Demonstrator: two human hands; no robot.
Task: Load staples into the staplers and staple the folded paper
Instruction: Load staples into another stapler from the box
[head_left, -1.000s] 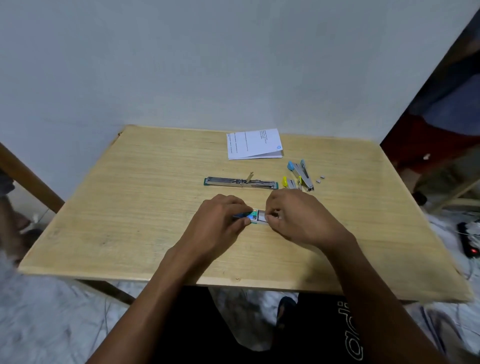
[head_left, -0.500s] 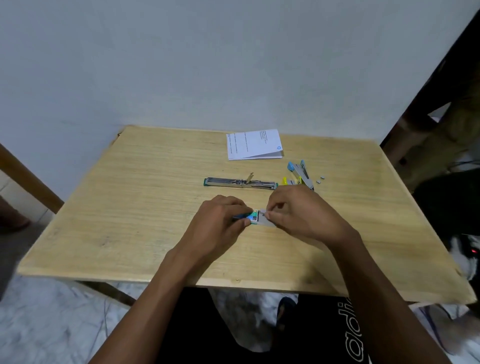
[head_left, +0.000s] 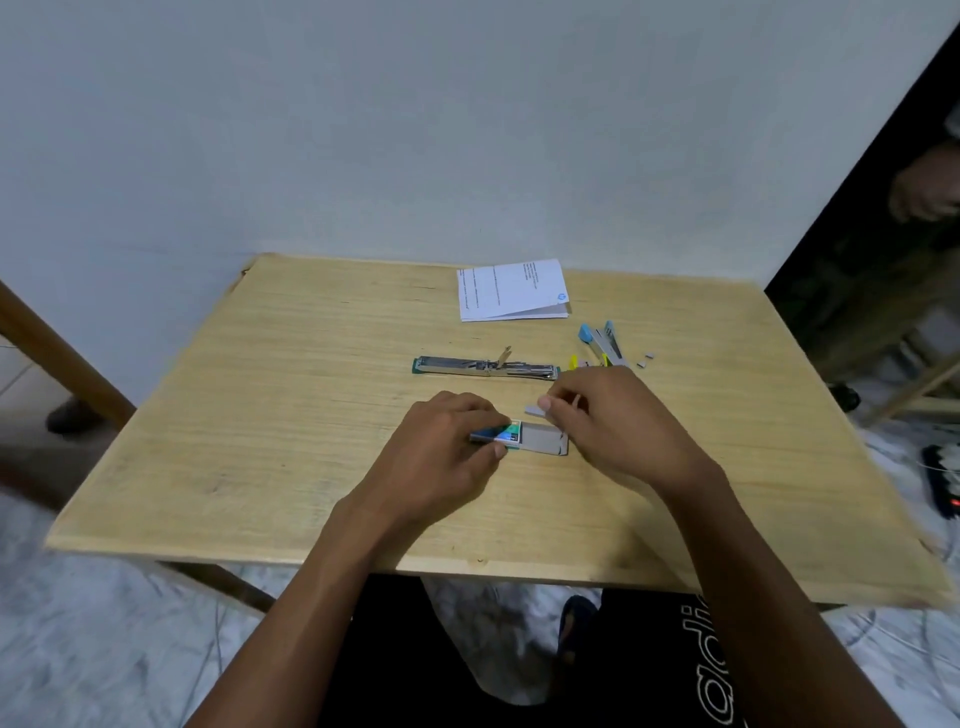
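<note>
My right hand (head_left: 618, 426) pinches a staple strip (head_left: 534, 410), left hand (head_left: 441, 457) grips the staple box (head_left: 506, 435); stapler (head_left: 485, 366) sits just beyond, lying crosswise.

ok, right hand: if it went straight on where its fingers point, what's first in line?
Right hand, pinching a staple strip, points forward-left. First in line looks like the long opened stapler lying flat on the table. The hand may be high enough to clear it; depth is unclear.
</note>
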